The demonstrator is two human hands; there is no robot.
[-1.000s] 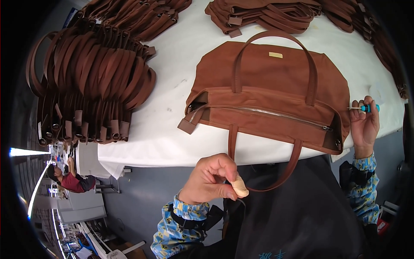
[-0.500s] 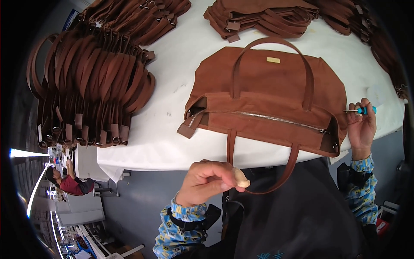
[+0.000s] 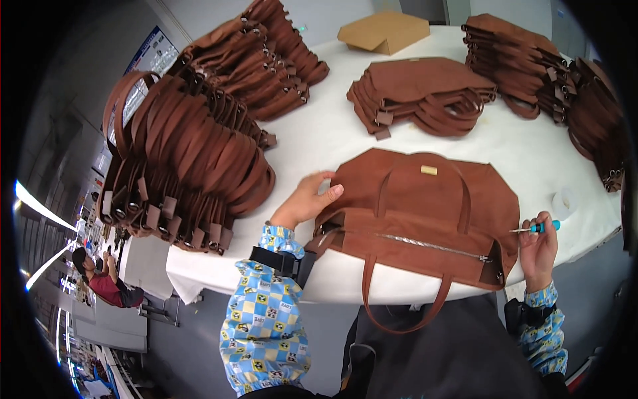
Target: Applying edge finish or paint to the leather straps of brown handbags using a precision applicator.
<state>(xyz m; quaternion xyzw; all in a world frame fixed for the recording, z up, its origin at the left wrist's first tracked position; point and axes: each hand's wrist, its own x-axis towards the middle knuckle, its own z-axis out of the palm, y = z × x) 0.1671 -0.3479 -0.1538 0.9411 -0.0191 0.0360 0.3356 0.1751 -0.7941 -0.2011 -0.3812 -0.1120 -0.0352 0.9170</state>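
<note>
A reddish-brown tote bag [image 3: 425, 206] lies on the white-covered table in front of me, its silver zipper [image 3: 432, 245] facing up. One handle loop [image 3: 407, 326] hangs over the table's near edge; the other lies on the bag's upper panel. At the bag's left edge is my left hand [image 3: 307, 199], thumb and index finger apart, the thumb over the fabric. Whether it presses on the bag cannot be made out. Beside the right edge, my right hand [image 3: 537, 253] grips a small screwdriver [image 3: 546, 227] with a teal handle, its thin shaft pointing left toward the bag.
Rows of similar brown bags [image 3: 193, 153] stand packed at the left. A flat pile of bags [image 3: 425, 90] lies beyond, with more bags [image 3: 518, 60] at the far right. Behind sits a cardboard piece [image 3: 384, 32]. A whitish round item [image 3: 565, 203] is near my right hand. A person [image 3: 109, 282] works at far left.
My left hand has gone from below the bag, where it pinched a pale beige piece, up to the bag's left edge; that piece no longer shows. The view has tilted upward. The screwdriver stays in my right hand.
</note>
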